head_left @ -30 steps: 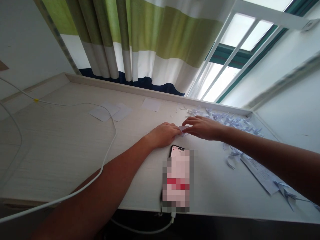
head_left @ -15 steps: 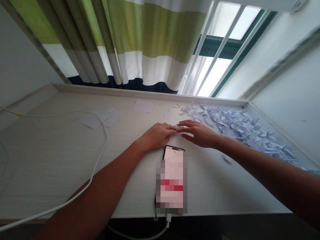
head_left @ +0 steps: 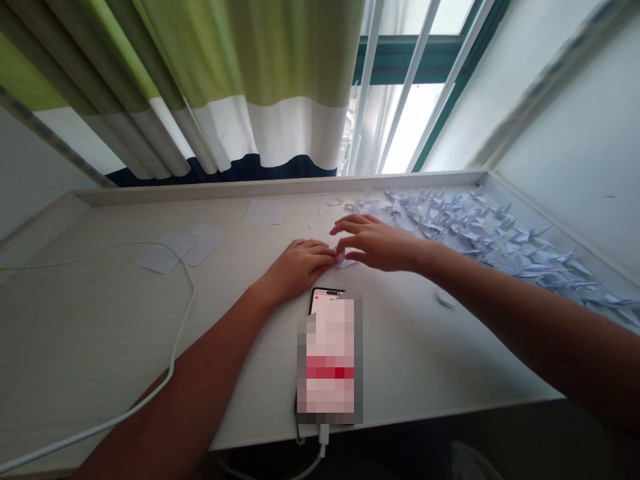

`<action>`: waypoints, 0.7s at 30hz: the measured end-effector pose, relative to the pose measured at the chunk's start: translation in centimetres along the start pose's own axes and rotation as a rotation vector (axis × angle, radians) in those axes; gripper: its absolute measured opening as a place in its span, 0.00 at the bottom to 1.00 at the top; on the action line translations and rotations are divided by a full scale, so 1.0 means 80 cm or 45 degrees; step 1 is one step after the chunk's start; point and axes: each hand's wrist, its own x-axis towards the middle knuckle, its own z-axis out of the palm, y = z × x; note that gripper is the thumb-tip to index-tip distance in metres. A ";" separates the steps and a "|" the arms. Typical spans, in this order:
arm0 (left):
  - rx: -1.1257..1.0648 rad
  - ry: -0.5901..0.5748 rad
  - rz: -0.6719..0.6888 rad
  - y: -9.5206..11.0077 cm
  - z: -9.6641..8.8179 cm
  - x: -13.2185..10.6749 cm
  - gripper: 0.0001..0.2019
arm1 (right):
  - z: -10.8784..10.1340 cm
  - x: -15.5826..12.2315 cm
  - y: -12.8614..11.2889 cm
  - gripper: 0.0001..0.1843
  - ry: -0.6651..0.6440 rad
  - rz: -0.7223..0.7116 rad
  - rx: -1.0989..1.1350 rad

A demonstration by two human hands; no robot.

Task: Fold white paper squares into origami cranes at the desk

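Observation:
A small white folded paper piece (head_left: 343, 260) lies on the pale desk (head_left: 100, 320) between both hands. My left hand (head_left: 297, 263) rests knuckles-up on the desk, its fingertips pressed onto the paper's left edge. My right hand (head_left: 377, 241) hovers over the paper's right side, thumb and forefinger pinching it, the other fingers spread. Most of the paper is hidden under the fingers.
A phone (head_left: 327, 357) lies just below the hands, plugged into a white cable (head_left: 170, 360) that loops left. Several folded paper cranes (head_left: 490, 237) cover the right rear. Flat paper squares (head_left: 180, 248) lie at left and one paper square (head_left: 266, 211) at the back. A curtain (head_left: 225, 87) hangs behind.
The camera tilted and swung, so the scene shifted left and down. My right hand's fingers lifted from lying flat on the paper into a pinch; the left hand stayed on it.

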 end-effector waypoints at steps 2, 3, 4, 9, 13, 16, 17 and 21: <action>-0.030 -0.032 -0.010 -0.003 -0.001 -0.002 0.16 | -0.018 0.010 0.003 0.11 -0.048 0.128 0.027; -0.043 -0.051 -0.013 -0.005 -0.001 -0.003 0.16 | -0.024 0.011 0.002 0.12 -0.026 0.253 0.045; -0.054 -0.063 -0.016 -0.006 -0.001 -0.004 0.16 | -0.026 0.010 0.000 0.12 0.001 0.342 0.064; -0.118 -0.083 -0.004 -0.014 0.001 -0.009 0.16 | 0.003 -0.027 -0.016 0.14 -0.017 0.232 0.161; -0.178 -0.076 -0.032 -0.018 0.001 -0.009 0.15 | 0.034 -0.048 -0.017 0.18 0.027 0.144 0.177; -0.155 -0.108 -0.041 -0.017 -0.002 -0.009 0.16 | 0.044 -0.051 -0.014 0.17 0.090 0.094 0.123; -0.146 -0.116 -0.036 -0.016 -0.003 -0.009 0.16 | 0.045 -0.052 -0.013 0.17 0.110 0.072 0.091; -0.107 -0.108 -0.023 -0.012 -0.007 -0.008 0.15 | 0.049 -0.053 -0.014 0.17 0.150 0.014 -0.016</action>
